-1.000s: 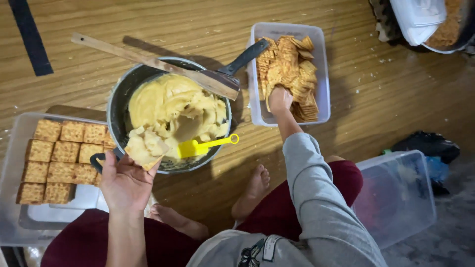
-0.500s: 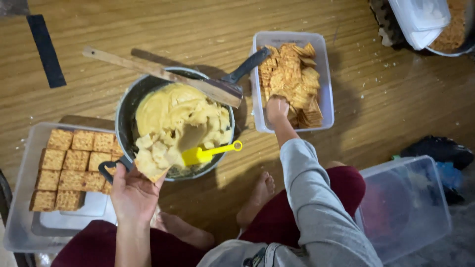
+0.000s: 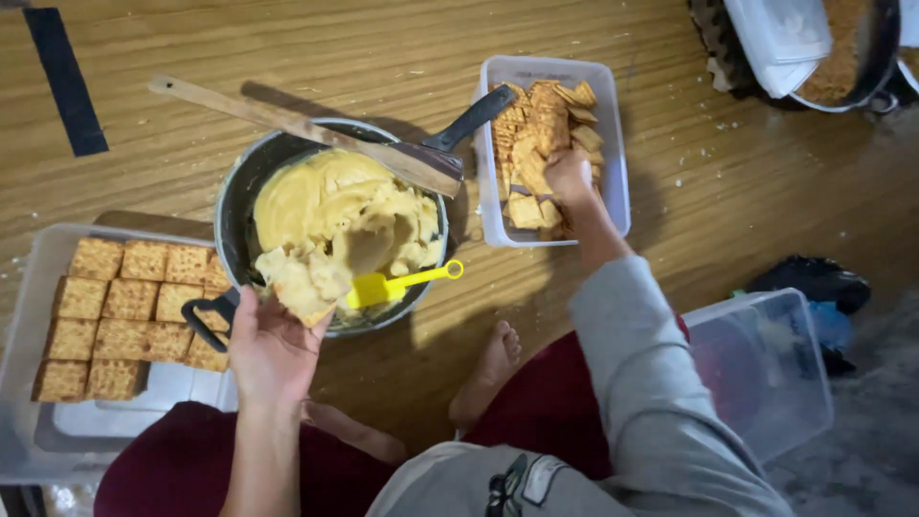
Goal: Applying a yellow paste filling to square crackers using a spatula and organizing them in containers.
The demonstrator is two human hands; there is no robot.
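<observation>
The right hand (image 3: 567, 177) is sunk among the loose crackers (image 3: 536, 144) in the clear tub (image 3: 613, 124), so its fingertips are hidden and I cannot tell whether they are clenched on one or slack. The left hand (image 3: 270, 349) grasps a cream-coated cracker (image 3: 302, 287), held on the upturned fingers over the near rim of the single dark pan (image 3: 235, 201); the coating blurs whether it is one cracker or more. One yellow spatula (image 3: 397, 284) lies in the pan's pale cream (image 3: 335, 206), and one wooden paddle (image 3: 306, 129) rests across the far rim. At left a clear tray (image 3: 29, 287) holds a layer of crackers (image 3: 124, 316) in three rows, about twelve showing, its nearest corner overlapped by the pan handle. All of this sits on the wooden floor (image 3: 747, 191). Three clear containers show in all; the empty tub (image 3: 766, 369) at right is partly behind the sleeve. A bowl (image 3: 852, 57) is cut off at the top corner.
</observation>
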